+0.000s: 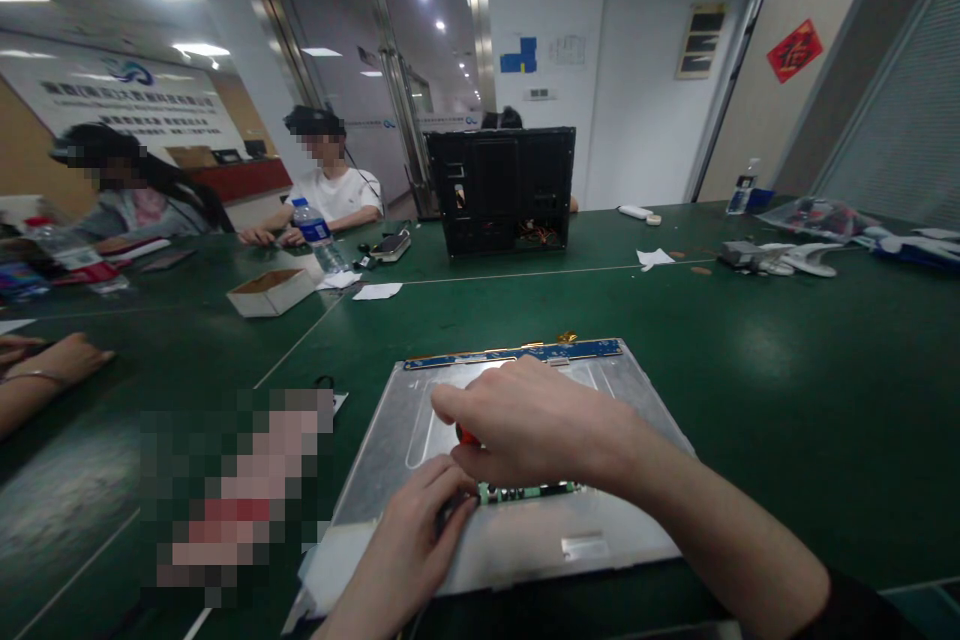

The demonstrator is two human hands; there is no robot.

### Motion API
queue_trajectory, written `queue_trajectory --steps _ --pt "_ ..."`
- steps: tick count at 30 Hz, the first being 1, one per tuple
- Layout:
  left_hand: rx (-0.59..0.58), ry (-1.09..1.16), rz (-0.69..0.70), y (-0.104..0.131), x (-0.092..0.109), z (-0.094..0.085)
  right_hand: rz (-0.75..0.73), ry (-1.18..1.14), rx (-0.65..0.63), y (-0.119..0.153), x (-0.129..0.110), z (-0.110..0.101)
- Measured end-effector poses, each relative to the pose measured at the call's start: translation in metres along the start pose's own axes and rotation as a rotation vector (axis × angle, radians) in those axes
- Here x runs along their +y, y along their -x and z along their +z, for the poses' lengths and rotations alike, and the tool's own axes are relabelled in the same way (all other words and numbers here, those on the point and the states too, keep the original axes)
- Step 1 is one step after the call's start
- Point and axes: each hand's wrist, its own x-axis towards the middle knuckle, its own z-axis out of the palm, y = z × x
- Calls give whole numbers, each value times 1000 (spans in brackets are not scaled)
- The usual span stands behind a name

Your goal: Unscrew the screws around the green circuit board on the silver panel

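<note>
A flat silver metal display panel (517, 545) lies back side up on the table before me. A narrow blue circuit board (517, 354) runs along its far edge, and a green circuit board (536, 493) sits nearer to me, partly covered by my hands. My right hand (536, 420) is closed above the panel around a screwdriver (466, 436); only a bit of its red handle shows, and its tip is hidden. Beside it, my left hand (424, 530) rests low at the green board's left end, fingers and thumb curled together. What they pinch is hidden.
A black monitor housing (502, 190) stands behind the panel. Left of it are a small open box (271, 290) and a water bottle (315, 235). White gloves (799, 258) lie at right. Another person's hand (64, 365) rests at left; a person in white (334, 190) sits across.
</note>
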Motion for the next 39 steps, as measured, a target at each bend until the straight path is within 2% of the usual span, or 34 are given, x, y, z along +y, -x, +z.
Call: queue_trajectory --steps 5,11,20,28,39 --pt "13 5 19 0 -1 0 -44 -43 1 1 2 1" --pt "49 -27 20 0 0 2 1 -31 36 0 2 1" --pt "-22 -9 -15 2 -6 4 27 4 13 0 1 1" --pt "-1 7 16 0 -2 1 -14 -15 -19 1 1 0" --pt "-11 -25 -16 1 -2 1 -13 6 23 0 1 -1"
